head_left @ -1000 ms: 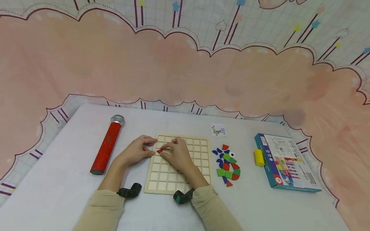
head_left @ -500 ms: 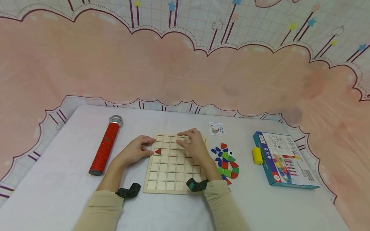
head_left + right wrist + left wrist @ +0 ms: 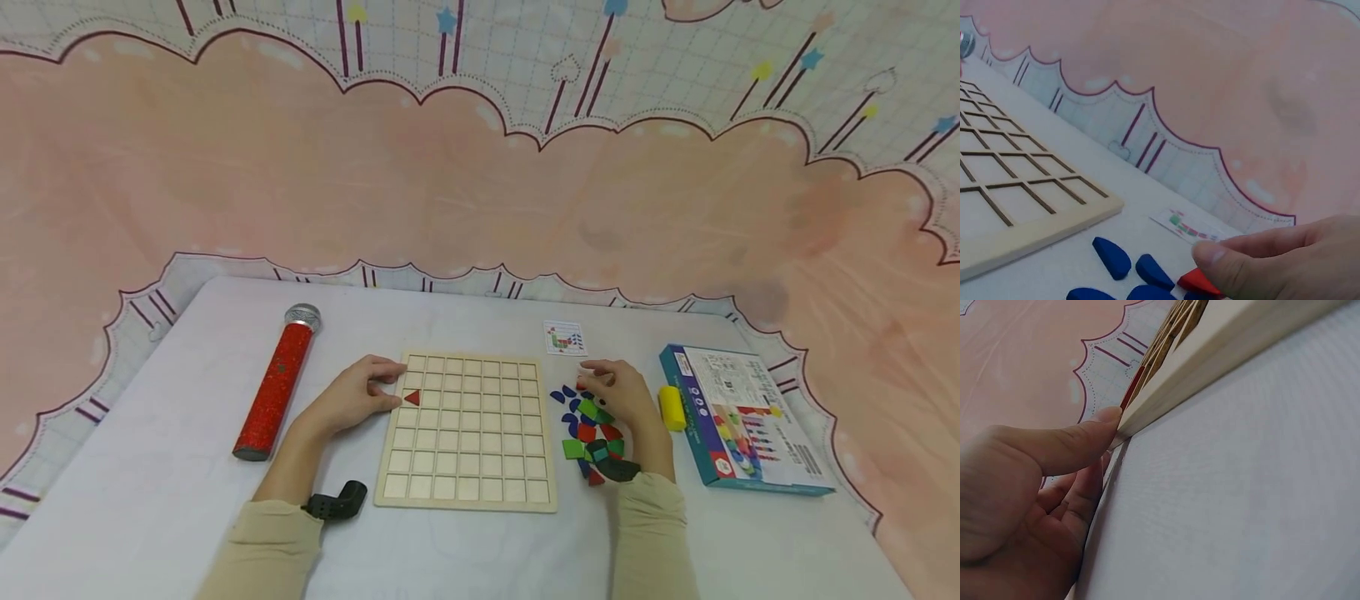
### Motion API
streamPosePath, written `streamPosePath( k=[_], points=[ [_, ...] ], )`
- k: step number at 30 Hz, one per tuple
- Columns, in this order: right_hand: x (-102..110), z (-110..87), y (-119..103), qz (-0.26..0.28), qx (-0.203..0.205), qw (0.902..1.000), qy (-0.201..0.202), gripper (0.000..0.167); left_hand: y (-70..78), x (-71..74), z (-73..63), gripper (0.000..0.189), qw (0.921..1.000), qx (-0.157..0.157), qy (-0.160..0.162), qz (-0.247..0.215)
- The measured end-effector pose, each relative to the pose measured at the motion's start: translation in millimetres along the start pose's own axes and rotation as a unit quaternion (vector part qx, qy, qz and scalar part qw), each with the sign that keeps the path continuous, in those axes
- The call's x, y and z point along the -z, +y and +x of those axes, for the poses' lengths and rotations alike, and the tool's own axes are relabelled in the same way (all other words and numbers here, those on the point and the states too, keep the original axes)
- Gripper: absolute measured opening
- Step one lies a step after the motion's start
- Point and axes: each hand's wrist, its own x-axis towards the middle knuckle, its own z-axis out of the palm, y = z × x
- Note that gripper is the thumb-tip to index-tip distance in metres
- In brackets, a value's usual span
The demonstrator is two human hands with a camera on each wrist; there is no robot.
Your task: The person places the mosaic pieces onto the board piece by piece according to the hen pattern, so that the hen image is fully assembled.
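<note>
The right hand (image 3: 618, 398) is now reaching over the pieces (image 3: 573, 450) to the right of the board (image 3: 468, 439), whereas half a second ago it was hanging above the board itself; its thumb and forefinger are sitting close together at a red piece (image 3: 1200, 281), but the thumb is partly covering it, so I cannot tell whether that grip is really pinching it. The left hand (image 3: 352, 393) is staying put, its grip slack, thumb and forefinger standing apart and touching the board's left edge. The red triangle (image 3: 412, 398), which the right hand was pinching a second ago, is lying in the board's left column, toward the far end. The desk (image 3: 150, 475) is showing a plain white top. A small card (image 3: 564, 338) is lying beyond the pieces; farther right, a yellow cylinder (image 3: 672, 409) is resting beside a box (image 3: 750, 425), and on the left a red mic (image 3: 279, 379) is lying with its silver head pointing away. Behind, a peach backdrop (image 3: 450, 192) is rising, bearing scalloped outlines and stars.
</note>
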Motion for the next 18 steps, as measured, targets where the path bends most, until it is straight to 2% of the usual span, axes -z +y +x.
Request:
streamPosePath(
  k=[7, 18],
  points=[
    [-4.6, 1.4, 2.6, -0.013, -0.012, 0.9998, -0.010, 0.037, 0.3, 0.4, -0.7, 0.055, 1.0000, -0.002, -0.003, -0.003],
    [-9.1, 2.6, -1.1, -0.019, -0.025, 0.9995, 0.008, 0.031, -1.9, -0.2, 0.2, 0.054, 1.0000, -0.005, 0.000, -0.008]
  ],
)
